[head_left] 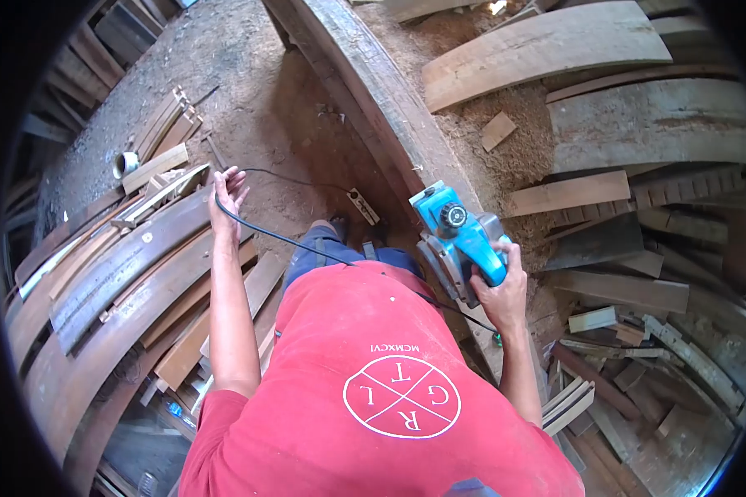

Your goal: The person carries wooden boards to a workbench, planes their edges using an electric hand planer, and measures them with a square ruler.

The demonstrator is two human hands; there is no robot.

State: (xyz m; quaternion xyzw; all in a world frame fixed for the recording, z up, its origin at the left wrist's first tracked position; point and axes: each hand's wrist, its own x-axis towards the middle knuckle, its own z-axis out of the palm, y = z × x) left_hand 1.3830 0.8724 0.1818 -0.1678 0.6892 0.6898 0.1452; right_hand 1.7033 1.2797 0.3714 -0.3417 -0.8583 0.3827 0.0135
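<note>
My right hand (506, 290) grips the rear handle of a blue electric planer (460, 232), which rests on or just above a long wooden beam (381, 99); I cannot tell which. A black knob sits on the planer's front. Out to the left, my left hand (228, 203) is raised with fingers curled, and the dark power cord (286, 240) loops around it. One stretch of cord runs from that hand across my waist toward the planer's rear. Another leads to a power strip (362, 207) on the ground by my feet.
Curved planks (141, 273) and offcuts are stacked close on my left, with a roll of tape (125, 164) beyond. Wide curved boards (547, 50) and scrap pieces (593, 319) lie right of the beam. Sawdust covers the dirt floor (232, 74).
</note>
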